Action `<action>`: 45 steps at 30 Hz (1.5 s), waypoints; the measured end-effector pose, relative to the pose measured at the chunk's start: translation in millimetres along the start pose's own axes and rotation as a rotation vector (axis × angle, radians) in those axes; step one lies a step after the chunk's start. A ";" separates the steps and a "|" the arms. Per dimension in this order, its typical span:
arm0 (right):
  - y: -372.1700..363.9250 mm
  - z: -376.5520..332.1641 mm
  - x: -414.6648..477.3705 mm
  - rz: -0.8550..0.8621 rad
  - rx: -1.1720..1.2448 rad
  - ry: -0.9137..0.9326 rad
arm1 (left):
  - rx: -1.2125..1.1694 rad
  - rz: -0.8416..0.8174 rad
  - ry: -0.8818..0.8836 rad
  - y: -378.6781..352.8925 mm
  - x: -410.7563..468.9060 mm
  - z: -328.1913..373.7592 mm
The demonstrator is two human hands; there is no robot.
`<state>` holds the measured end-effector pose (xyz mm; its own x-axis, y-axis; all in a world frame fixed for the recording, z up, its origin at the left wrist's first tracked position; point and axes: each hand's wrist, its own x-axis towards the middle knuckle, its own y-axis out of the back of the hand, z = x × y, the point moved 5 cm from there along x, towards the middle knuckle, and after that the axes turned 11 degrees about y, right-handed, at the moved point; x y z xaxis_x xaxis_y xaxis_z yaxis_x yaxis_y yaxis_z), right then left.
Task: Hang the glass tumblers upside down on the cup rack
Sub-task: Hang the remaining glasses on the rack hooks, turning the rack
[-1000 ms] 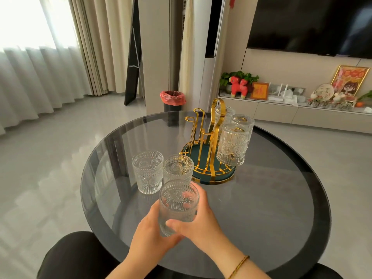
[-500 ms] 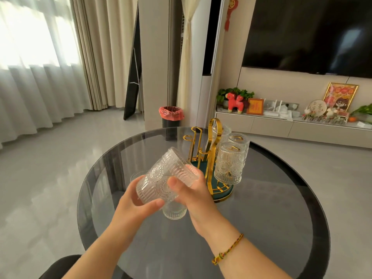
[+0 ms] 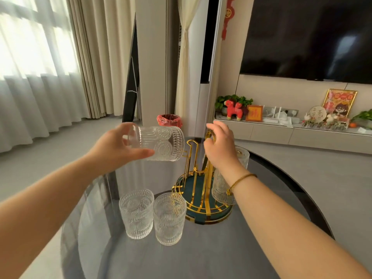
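Observation:
My left hand (image 3: 117,147) holds a ribbed glass tumbler (image 3: 161,143) on its side, mouth pointing right, just left of the gold cup rack (image 3: 201,190) and above its free pegs (image 3: 190,144). My right hand (image 3: 220,144) curls around the rack's top loop handle. Two more tumblers (image 3: 136,213) (image 3: 169,218) stand upright on the round dark glass table (image 3: 211,254), in front of the rack. On the rack's right side, hung tumblers (image 3: 221,189) (image 3: 243,158) show partly behind my right wrist.
The rack's teal base (image 3: 193,188) sits near the table's middle. A bin with a red liner (image 3: 169,120) stands on the floor beyond the table. A low cabinet (image 3: 281,131) with ornaments runs along the right wall under a dark screen.
The tumbler went from both hands to the left hand alone, rose and turned onto its side. My right hand let go and moved up to the rack's top handle.

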<state>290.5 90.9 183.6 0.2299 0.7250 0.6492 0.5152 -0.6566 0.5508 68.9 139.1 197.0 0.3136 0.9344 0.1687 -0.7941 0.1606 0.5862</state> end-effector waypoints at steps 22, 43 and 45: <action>-25.1 43.9 5.8 -0.359 -0.194 0.052 | 0.601 -0.104 -0.083 -89.4 128.8 65.5; -23.7 50.2 7.5 -0.397 -0.112 0.040 | 0.687 -0.362 -0.043 -153.6 136.6 30.5; -23.4 50.6 7.4 -0.398 -0.109 0.033 | 0.687 -0.376 -0.040 -158.0 137.2 27.6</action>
<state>321.9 122.2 148.9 0.0031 0.9208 0.3900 0.4678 -0.3461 0.8133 251.7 233.2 149.5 0.5267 0.8419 -0.1174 -0.1346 0.2190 0.9664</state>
